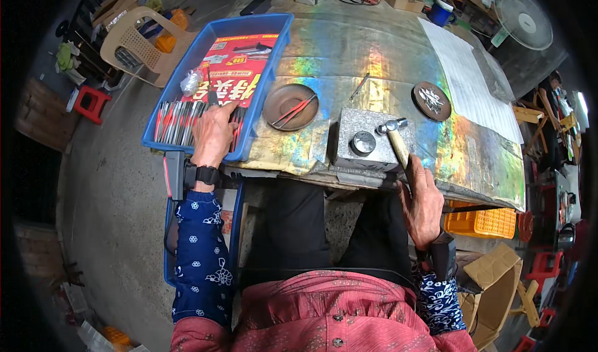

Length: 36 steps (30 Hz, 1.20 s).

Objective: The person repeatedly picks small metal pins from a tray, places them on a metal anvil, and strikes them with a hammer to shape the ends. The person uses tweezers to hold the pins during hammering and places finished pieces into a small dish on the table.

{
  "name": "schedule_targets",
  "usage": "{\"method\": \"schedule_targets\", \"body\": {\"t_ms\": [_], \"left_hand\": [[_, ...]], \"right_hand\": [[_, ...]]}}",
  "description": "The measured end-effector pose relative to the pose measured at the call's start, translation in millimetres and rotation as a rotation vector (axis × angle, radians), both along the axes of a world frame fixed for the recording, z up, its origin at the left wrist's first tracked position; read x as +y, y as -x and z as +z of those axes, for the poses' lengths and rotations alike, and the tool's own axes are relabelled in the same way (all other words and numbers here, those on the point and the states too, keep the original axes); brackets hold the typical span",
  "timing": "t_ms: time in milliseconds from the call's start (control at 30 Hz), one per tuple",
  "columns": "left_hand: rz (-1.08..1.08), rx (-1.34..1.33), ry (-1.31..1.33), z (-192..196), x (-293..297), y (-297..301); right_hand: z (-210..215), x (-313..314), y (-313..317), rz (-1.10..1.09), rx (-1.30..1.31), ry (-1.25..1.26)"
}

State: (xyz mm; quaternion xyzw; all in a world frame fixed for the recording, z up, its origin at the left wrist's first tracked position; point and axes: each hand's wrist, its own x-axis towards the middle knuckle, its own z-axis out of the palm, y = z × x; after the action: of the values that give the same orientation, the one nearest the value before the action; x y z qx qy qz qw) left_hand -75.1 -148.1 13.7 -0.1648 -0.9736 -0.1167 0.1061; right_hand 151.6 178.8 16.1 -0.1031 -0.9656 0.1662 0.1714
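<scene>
The left hand (213,135) reaches into a blue tray (274,53), its fingers curled down among slim red-and-silver metal pieces (177,118) lying side by side beneath the fingertips. The right hand (422,202) wraps its fingers around a wooden-handled hammer (396,141), whose shiny steel head rests on a grey stone block (361,141) just beyond the knuckles.

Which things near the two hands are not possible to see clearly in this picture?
- Head view: the left hand covers some of the thin metal pieces in the blue tray; what its fingers touch is hidden.
- The hammer handle's lower end is hidden inside the right hand.
- The small pieces on the right dark dish are too small to identify.
</scene>
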Motion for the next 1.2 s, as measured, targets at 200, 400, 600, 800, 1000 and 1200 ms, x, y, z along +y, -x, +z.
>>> {"method": "schedule_targets", "body": {"t_ms": [200,400,600,800,1000,1200], "left_hand": [[-0.058,0.089,-0.057,-8,-4,5],[0.026,0.025,-0.121,-11,-10,7],[0.03,-0.092,-0.186,-8,-15,3],[0.005,0.089,-0.359,8,-5,-6],[-0.216,0.04,-0.798,36,23,-22],[-0.28,-0.175,-0.963,42,64,-42]], "right_hand": [[16,6,-1,0.016,-0.005,0.068],[16,44,5,-0.01,0.107,0.081],[-7,98,26,-0.156,-0.034,-0.002],[-29,133,48,-0.128,-0.052,-0.075],[-46,150,77,-0.038,0.015,-0.189],[-47,157,90,0.03,0.001,-0.314]]}}
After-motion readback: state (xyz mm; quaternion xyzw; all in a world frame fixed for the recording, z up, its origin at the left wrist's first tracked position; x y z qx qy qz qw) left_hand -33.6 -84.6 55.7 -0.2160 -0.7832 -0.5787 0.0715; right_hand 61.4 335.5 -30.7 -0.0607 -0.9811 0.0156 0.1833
